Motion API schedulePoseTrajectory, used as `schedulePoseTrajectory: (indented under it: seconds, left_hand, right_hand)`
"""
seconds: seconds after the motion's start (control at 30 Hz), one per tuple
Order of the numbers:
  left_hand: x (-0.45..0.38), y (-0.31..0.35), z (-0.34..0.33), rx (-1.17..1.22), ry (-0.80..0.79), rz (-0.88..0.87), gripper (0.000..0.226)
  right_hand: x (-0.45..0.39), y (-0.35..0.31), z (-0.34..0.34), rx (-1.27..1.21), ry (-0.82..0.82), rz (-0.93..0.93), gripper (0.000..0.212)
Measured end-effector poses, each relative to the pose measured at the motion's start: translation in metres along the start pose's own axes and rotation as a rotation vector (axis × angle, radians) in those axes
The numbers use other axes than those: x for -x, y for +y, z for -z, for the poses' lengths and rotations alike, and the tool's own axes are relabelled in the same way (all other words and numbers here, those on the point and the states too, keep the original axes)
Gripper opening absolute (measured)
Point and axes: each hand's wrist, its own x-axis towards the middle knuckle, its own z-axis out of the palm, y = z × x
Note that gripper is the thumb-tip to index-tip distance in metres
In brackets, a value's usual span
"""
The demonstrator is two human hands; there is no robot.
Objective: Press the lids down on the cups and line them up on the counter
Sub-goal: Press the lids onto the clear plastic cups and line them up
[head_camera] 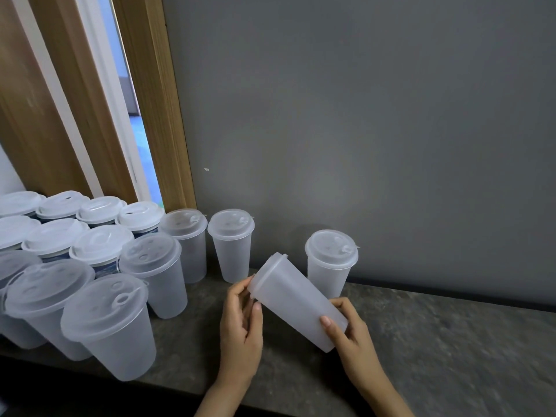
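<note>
Above counter (pixel 421 332), fingers (pixel 326 322) around tilted cup (pixel 296 299)

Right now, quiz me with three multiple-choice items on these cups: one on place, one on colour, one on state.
1. Where is the lone cup?
A. right of the group
B. on the floor
C. atop the cluster

2. What colour is the wall?
A. red
B. grey
C. yellow

3. How is the held cup?
A. upright on the counter
B. tilted, in both hands
C. crushed flat

Answers:
1 A, it stands apart by the wall.
2 B, plainly grey.
3 B, the left hand is at the lid end, the right hand grips the base.
</note>
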Motion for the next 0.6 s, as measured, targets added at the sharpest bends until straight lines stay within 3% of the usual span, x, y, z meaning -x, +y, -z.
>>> schedulePoseTrajectory:
  seconds: [0.2, 0.33, 0.43, 0.6]
  left_hand:
    - [-0.0042, -0.0002, -0.0001, -0.136, 0.011, 0.025, 0.053]
    - [-0.0046, -0.0003, 0.0010, -0.079, 0.099, 0.049, 0.026]
    - [-0.0050, -0.0005, 0.0017, -0.032, 0.149, 0.029, 0.020]
    - [-0.0038, -0.0014, 0.0012, 0.017, 0.111, 0.018, 0.025]
  right_hand:
    - [-0.0004, -0.0003, 0.0001, 0.001, -0.006, -0.022, 0.057]
    - [0.0023, 0.0000, -0.0020, 0.148, -0.031, -0.004, 0.068]
    - [0.0040, -0.0009, -0.0042, 0.256, -0.038, 0.044, 0.076]
    - [0.0037, -0.0007, -0.0013, 0.201, -0.001, 0.096, 0.056]
